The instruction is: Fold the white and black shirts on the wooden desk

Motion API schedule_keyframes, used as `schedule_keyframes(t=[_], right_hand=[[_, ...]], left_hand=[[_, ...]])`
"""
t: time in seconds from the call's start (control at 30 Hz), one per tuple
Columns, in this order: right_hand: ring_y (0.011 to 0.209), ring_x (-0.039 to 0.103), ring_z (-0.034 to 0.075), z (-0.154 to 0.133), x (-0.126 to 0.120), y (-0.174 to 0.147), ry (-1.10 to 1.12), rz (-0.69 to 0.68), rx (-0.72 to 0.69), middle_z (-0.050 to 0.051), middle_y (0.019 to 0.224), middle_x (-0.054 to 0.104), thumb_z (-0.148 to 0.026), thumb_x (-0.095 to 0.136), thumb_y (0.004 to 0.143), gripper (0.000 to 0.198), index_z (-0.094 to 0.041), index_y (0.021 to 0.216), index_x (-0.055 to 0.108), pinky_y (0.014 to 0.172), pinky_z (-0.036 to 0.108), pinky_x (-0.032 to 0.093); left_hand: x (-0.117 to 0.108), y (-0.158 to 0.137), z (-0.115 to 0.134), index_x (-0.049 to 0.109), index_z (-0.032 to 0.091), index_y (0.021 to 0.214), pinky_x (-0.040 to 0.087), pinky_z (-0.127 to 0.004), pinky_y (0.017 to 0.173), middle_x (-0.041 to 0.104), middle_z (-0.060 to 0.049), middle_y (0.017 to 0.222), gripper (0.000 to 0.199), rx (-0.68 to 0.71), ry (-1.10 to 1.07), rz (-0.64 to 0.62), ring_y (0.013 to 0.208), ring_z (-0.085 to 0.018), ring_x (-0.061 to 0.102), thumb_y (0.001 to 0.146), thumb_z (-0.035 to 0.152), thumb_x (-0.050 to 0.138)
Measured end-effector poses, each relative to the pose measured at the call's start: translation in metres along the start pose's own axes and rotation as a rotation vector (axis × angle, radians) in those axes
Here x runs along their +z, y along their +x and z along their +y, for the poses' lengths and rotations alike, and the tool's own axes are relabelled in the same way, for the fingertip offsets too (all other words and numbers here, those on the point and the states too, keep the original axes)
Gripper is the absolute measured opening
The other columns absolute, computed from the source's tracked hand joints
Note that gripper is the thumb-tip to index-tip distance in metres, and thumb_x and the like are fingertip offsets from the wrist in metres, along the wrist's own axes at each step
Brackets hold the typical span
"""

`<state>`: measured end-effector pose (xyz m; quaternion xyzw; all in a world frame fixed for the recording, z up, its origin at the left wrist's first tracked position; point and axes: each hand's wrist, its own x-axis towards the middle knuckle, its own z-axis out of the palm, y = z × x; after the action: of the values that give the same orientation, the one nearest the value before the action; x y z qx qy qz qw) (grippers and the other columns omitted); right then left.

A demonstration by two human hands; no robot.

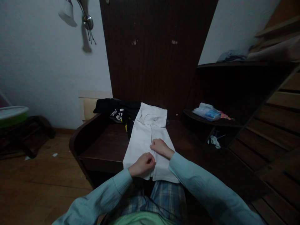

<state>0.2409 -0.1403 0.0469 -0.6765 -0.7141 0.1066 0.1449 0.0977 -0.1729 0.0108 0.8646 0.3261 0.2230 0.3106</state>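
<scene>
A white garment (138, 143) with a front slit down its middle lies flat on the dark wooden bench top, its lower edge towards my lap. Near its far end the cloth shows a rounded neckline, with a folded flap beyond. My right hand (161, 148) is closed, its fingertips pinched at the edge of the slit about halfway down. Lower and to the left, my left hand (143, 163) is curled with thumb and fingers together by the same slit. What lies inside its fingers is too dark to make out.
Black clothing (110, 107) with white and yellow print lies behind the garment at left. To the right, a small shelf (211, 120) holds a plastic package (207, 112). A curved bench arm (78, 134) borders the left side. A dark panel (154, 62) rises behind.
</scene>
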Motion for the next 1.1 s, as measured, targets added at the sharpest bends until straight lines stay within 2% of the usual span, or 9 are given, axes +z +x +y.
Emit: schedule_keyframes(t=[0.13, 0.27, 0.4, 0.5, 0.57, 0.7, 0.8, 0.97, 1.1], right_hand=[[0.062, 0.053, 0.014, 0.005, 0.006, 0.000, 0.144, -0.004, 0.010, 0.007, 0.067, 0.064, -0.021, 0.049, 0.068, 0.017, -0.012, 0.064, 0.063, 0.054, 0.021, 0.033], [0.055, 0.049, 0.011, 0.010, 0.010, 0.001, 0.267, 0.050, 0.016, 0.002, 0.056, 0.059, -0.020, 0.047, 0.069, 0.019, -0.013, 0.058, 0.060, 0.053, 0.020, 0.033], [0.059, 0.049, 0.011, 0.013, 0.017, 0.003, 0.265, 0.062, -0.023, 0.001, 0.061, 0.060, -0.019, 0.049, 0.066, 0.013, -0.014, 0.061, 0.060, 0.054, 0.020, 0.033], [0.054, 0.048, 0.010, 0.013, 0.019, 0.005, 0.350, 0.024, -0.032, 0.000, 0.056, 0.056, -0.020, 0.048, 0.069, 0.015, -0.014, 0.066, 0.061, 0.052, 0.019, 0.033], [0.049, 0.046, 0.009, 0.011, 0.016, 0.006, 0.406, 0.021, -0.013, -0.002, 0.051, 0.053, -0.021, 0.046, 0.072, 0.018, -0.013, 0.069, 0.062, 0.050, 0.019, 0.032], [0.050, 0.046, 0.009, 0.009, 0.011, 0.006, 0.391, -0.022, -0.009, -0.002, 0.050, 0.054, -0.024, 0.051, 0.071, 0.016, -0.013, 0.067, 0.062, 0.051, 0.020, 0.032], [0.056, 0.050, 0.010, 0.010, 0.014, 0.007, 0.346, -0.047, -0.039, 0.000, 0.057, 0.059, -0.024, 0.055, 0.068, 0.014, -0.014, 0.065, 0.062, 0.052, 0.020, 0.033], [0.063, 0.053, 0.012, 0.010, 0.019, 0.007, 0.270, -0.003, -0.028, 0.002, 0.067, 0.063, -0.026, 0.056, 0.068, 0.013, -0.015, 0.067, 0.064, 0.055, 0.021, 0.034], [0.063, 0.053, 0.012, 0.011, 0.018, 0.007, 0.264, -0.017, -0.026, 0.002, 0.068, 0.063, -0.027, 0.056, 0.069, 0.014, -0.015, 0.068, 0.063, 0.055, 0.021, 0.033]], left_hand=[[-0.004, -0.004, 0.005, 0.051, 0.016, 0.068, 0.038, -0.024, 0.071, 0.052, -0.001, 0.074, 0.006, 0.013, 0.070, -0.023, 0.074, -0.013, 0.045, 0.070, 0.015, 0.046], [-0.009, -0.005, 0.005, 0.047, 0.016, 0.068, 0.038, -0.022, 0.069, 0.048, 0.000, 0.074, 0.005, 0.011, -0.020, -0.058, 0.072, -0.012, 0.044, 0.069, 0.013, 0.045], [-0.010, -0.006, 0.000, 0.044, 0.017, 0.069, 0.037, -0.021, 0.063, 0.043, 0.003, 0.070, 0.005, -0.007, -0.123, -0.047, 0.066, -0.010, 0.041, 0.069, 0.012, 0.044], [-0.012, -0.011, 0.000, 0.043, 0.017, 0.076, 0.036, -0.021, 0.058, 0.044, 0.003, 0.070, 0.003, -0.022, -0.146, -0.024, 0.063, -0.010, 0.041, 0.073, 0.015, 0.044], [-0.016, -0.017, 0.003, 0.044, 0.017, 0.082, 0.038, -0.022, 0.061, 0.047, 0.001, 0.076, 0.010, 0.014, -0.058, -0.045, 0.067, -0.011, 0.043, 0.074, 0.021, 0.049], [-0.021, -0.031, 0.010, 0.047, 0.019, 0.089, 0.038, -0.031, 0.077, 0.049, -0.005, 0.097, 0.034, 0.143, 0.347, -0.113, 0.089, -0.019, 0.044, 0.065, 0.034, 0.065], [-0.014, -0.041, 0.008, 0.045, 0.019, 0.097, 0.035, -0.036, 0.083, 0.046, -0.008, 0.109, 0.038, 0.198, 0.568, -0.094, 0.098, -0.023, 0.042, 0.067, 0.031, 0.064], [0.005, -0.050, -0.007, 0.044, 0.016, 0.102, 0.029, -0.039, 0.092, 0.043, -0.011, 0.118, 0.030, 0.270, 0.754, -0.014, 0.109, -0.025, 0.037, 0.074, 0.012, 0.052], [0.003, -0.050, -0.009, 0.045, 0.019, 0.105, 0.030, -0.038, 0.090, 0.043, -0.009, 0.118, 0.033, 0.292, 0.774, -0.027, 0.108, -0.025, 0.037, 0.074, 0.012, 0.053]])
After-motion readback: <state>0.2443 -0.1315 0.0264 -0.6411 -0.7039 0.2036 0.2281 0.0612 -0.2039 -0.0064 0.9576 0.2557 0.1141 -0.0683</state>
